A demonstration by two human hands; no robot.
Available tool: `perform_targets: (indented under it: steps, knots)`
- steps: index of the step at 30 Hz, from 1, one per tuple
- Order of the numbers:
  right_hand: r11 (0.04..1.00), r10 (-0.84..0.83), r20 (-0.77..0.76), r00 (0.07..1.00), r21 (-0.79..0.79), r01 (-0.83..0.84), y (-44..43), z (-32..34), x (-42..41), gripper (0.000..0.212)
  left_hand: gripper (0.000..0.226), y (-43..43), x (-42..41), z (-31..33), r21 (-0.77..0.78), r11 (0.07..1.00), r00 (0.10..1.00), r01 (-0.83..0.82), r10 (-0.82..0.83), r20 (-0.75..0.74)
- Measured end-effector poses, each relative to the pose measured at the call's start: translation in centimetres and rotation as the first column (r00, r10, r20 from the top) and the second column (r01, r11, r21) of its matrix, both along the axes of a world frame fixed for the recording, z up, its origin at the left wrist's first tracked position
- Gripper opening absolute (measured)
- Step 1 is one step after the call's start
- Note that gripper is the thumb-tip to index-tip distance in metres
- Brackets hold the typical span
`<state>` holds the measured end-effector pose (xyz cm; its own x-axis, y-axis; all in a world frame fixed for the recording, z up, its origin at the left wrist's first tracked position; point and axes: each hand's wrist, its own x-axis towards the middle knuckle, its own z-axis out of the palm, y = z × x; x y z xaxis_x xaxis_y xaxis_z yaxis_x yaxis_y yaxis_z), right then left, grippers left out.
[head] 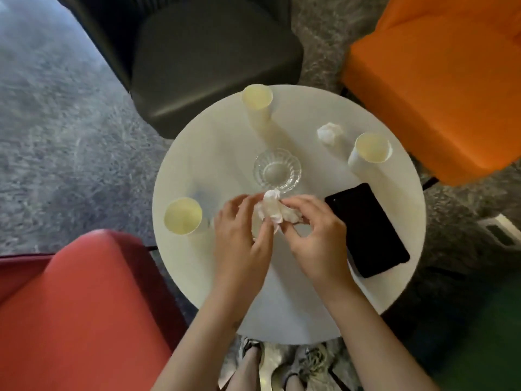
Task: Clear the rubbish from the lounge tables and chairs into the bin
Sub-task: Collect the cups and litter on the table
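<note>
While you are leaning over the round white table, both of your hands are working at one crumpled white tissue wad just above the tabletop, near its middle. Your left hand is pinching the wad's left side with fingers curled narrow around the paper, and your right hand is gripping the right side, thumb and fingertips closed on it. How much of the wad is touching the table I cannot tell.

Just beyond the wad, a clear ribbed glass dish is sitting at the table's centre, its near rim almost touching the paper. Three pale yellow-white paper cups are standing upright around it: one near your left hand at the table's left edge, one at the far edge, and one at the right side. A second, smaller crumpled white tissue ball is lying between the far cup and the right cup, well apart from your hands.

A flat black rectangular phone is lying just beside your right hand, on the table's right part.

Around the table, a dark grey upholstered chair is standing at the far side, an orange upholstered chair at the right, and a red upholstered chair at the near left.
</note>
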<state>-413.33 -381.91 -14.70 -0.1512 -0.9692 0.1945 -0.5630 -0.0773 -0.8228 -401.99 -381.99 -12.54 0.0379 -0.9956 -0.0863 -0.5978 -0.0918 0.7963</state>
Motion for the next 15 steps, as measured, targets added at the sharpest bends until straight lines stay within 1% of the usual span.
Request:
perform_targets:
  steps: [2,4,6,8,11,15]
  knots:
    - [0.998,0.042,-0.056,0.998,0.043,-0.040,-0.1,-1.5,1.3,0.029,0.049,0.2,1.1,-1.4,0.050,0.999,0.995,-0.001,-0.003,0.098]
    - [0.996,0.057,-0.148,0.987,0.079,-0.046,-0.2,-2.7,2.2,0.031,0.051,0.5,1.8,-2.9,0.113,0.994,0.991,0.011,-0.026,0.130]
    - [0.995,0.046,-0.236,0.971,0.094,-0.025,-0.3,-3.7,2.8,0.030,0.050,0.7,2.2,-4.2,0.176,0.984,0.995,0.032,-0.048,0.089]
    - [0.995,0.041,-0.298,0.954,0.099,-0.012,-0.3,-4.5,3.1,0.026,0.054,0.8,2.4,-5.1,0.210,0.977,0.998,0.040,-0.051,0.045]
    - [0.995,0.056,-0.412,0.909,0.103,-0.014,-0.5,-5.5,3.3,0.020,0.059,0.7,2.5,-5.9,0.208,0.976,0.997,0.057,-0.067,0.039]
    - [0.992,0.067,-0.537,0.841,0.125,0.001,-0.6,-6.4,3.5,0.010,0.048,0.4,2.5,-7.0,0.206,0.976,0.993,0.065,-0.083,0.080]
